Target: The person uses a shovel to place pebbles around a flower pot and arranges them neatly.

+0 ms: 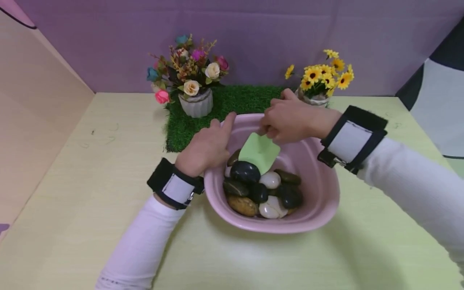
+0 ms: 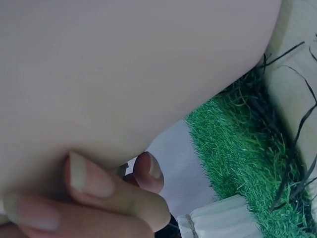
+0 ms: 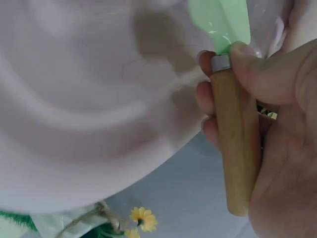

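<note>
A pink basin (image 1: 328,201) holds several smooth stones, among them a black stone (image 1: 245,172), a white stone (image 1: 270,180) and a brown stone (image 1: 243,206). My left hand (image 1: 206,149) grips the basin's left rim, and its fingertips (image 2: 94,181) show against the pink wall in the left wrist view. Over the basin's far side, my right hand (image 1: 290,119) holds a small garden trowel (image 1: 259,151) by its wooden handle (image 3: 237,144), thumb near the metal collar. The trowel's light green blade points down into the basin, its lower edge right at the black and white stones.
Behind the basin lies a green artificial grass mat (image 1: 243,98). A pot of mixed flowers (image 1: 195,102) stands on it at left, and a pot of yellow flowers (image 1: 313,96) stands behind my right hand. A purple backdrop (image 1: 261,44) rises behind the pale table (image 1: 108,169).
</note>
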The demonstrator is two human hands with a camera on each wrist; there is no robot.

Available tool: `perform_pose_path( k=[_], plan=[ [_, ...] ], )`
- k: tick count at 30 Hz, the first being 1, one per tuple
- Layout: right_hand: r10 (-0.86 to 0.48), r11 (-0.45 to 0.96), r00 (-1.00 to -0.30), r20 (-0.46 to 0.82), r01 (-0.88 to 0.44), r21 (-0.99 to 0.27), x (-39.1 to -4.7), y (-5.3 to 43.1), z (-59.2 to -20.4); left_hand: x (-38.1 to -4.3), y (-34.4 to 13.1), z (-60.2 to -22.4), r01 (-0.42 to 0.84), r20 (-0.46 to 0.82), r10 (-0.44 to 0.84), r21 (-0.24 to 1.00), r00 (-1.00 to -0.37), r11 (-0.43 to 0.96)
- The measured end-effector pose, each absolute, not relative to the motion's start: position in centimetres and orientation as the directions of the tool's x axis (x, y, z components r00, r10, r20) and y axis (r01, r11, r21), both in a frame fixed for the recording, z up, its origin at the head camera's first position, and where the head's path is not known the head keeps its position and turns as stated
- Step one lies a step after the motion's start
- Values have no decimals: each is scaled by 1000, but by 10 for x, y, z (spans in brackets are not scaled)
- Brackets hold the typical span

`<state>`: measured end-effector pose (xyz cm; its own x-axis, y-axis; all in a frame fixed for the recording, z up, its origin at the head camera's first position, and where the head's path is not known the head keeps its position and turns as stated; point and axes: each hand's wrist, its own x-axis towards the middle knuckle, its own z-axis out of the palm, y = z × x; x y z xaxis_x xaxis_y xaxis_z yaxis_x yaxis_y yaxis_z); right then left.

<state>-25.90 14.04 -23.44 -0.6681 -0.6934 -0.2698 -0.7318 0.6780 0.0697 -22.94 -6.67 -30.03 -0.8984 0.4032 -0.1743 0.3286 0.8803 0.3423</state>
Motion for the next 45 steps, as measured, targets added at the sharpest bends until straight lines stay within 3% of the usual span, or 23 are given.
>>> perform_pose_path(
  k=[4, 12, 17, 23, 45],
  plan=[
    [-701, 671, -659, -274, -739, 59, -258, 131, -239, -229, -68, -302, 330, -172, 403, 338, -899, 881],
    [-602, 735, -723, -339, -668, 120, -232, 110, -245, -228, -68, -301, 344, -151, 411, 336, -899, 877],
    [-636, 738, -716, -286, -673, 45, -224, 114, -248, -228, -68, -299, 347, -150, 414, 336, -898, 876],
    [-613, 775, -724, -316, -630, -59, -223, 123, -251, -228, -67, -300, 329, -168, 407, 359, -898, 874],
    [-655, 741, -612, -444, -636, -215, -217, 144, -244, -228, -68, -299, 332, -163, 416, 382, -894, 863]
  ],
)
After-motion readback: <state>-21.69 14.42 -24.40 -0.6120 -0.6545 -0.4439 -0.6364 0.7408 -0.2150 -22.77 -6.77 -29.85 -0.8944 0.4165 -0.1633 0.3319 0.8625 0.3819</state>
